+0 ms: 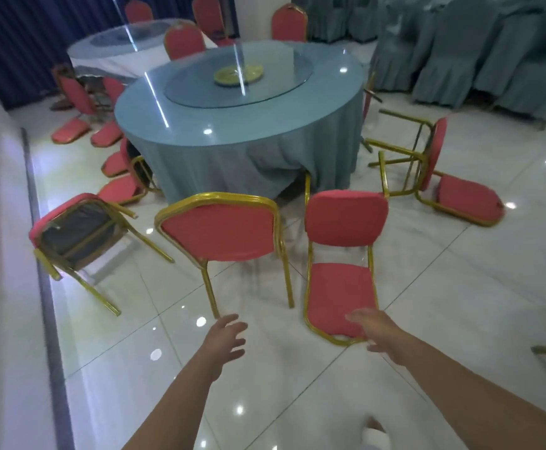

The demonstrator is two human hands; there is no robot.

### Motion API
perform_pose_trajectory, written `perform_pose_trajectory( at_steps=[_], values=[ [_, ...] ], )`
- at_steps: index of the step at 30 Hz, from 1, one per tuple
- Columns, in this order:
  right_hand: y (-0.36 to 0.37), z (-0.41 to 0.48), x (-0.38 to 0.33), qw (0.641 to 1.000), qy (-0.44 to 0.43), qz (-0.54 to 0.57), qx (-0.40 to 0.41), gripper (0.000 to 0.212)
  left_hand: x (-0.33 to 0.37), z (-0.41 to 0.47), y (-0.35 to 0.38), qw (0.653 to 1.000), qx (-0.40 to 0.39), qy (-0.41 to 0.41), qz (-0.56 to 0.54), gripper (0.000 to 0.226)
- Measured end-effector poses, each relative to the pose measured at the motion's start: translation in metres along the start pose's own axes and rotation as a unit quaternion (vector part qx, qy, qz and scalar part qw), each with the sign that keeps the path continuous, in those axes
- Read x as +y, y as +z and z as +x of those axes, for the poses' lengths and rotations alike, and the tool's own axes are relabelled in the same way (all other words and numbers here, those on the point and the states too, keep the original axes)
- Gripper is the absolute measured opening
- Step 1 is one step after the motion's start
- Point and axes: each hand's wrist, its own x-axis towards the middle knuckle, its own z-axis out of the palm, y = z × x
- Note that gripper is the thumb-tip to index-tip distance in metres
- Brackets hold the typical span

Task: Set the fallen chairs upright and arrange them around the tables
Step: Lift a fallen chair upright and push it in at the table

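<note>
Several red chairs with gold frames lie fallen around a round table (239,134) with a blue cloth. One chair (343,241) lies on its back right in front of me, backrest (340,297) toward me. Another (219,232) stands just left of it. A third (73,232) lies tipped at the left, and one more (437,177) lies on its side at the right. My left hand (226,336) is stretched forward with spread fingers, holding nothing. My right hand (375,329) hovers at the near edge of the fallen chair's backrest, fingers relaxed; contact is unclear.
More fallen chairs (102,131) lie at the table's left, by a second table (119,50) with a white cloth. Upright chairs (184,42) stand behind the tables. Stacked covered chairs (476,53) fill the right back. A raised ledge (8,254) runs along the left. The floor is glossy tile.
</note>
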Motion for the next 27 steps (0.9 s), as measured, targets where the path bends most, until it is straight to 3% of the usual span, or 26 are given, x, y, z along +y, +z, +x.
perform_pose_trajectory(
  at_steps=[10, 21, 27],
  values=[
    [-0.168, 0.075, 0.042, 0.990, 0.098, 0.062, 0.076, 0.051, -0.002, 0.049, 0.141, 0.997, 0.006, -0.065, 0.050, 0.029],
    [-0.176, 0.164, 0.069, 0.961, 0.238, 0.088, 0.113, 0.031, 0.009, 0.215, 0.209, 0.956, -0.067, -0.160, 0.234, 0.032],
    [-0.151, 0.291, 0.118, 0.960, 0.234, 0.060, 0.142, 0.029, -0.037, 0.360, 0.249, 0.920, -0.115, -0.172, 0.332, 0.037]
  ],
)
